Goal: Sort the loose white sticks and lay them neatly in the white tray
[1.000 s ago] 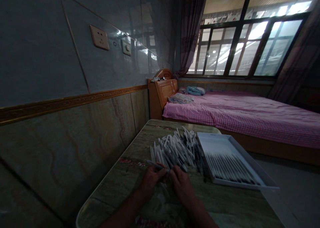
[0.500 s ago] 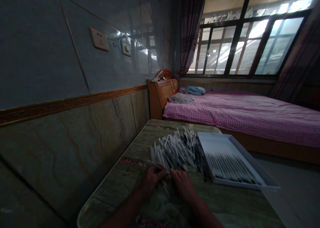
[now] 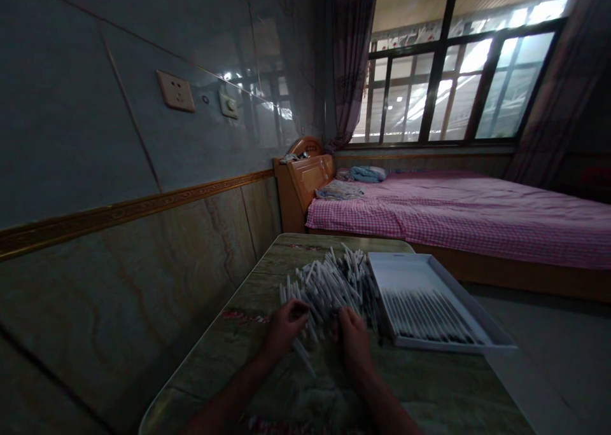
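White sticks (image 3: 329,283) are lying heaped just beyond the left hand (image 3: 285,325) and the right hand (image 3: 354,336), most pointing lengthwise away from the person

Both hands are curling at the heap's near side, fingers bent, left hand at its left and right hand at its right, while blur is hiding whether either one is gripping a stick; a loose stick (image 3: 304,359) is lying on the counter (image 3: 214,349) just below the left hand, its near end slanting rightward; the shallow white tray (image 3: 401,266) is sitting just right of the heap, nearer the right hand, and is holding a row of sticks (image 3: 424,314) side by side, their far ends slanting leftward
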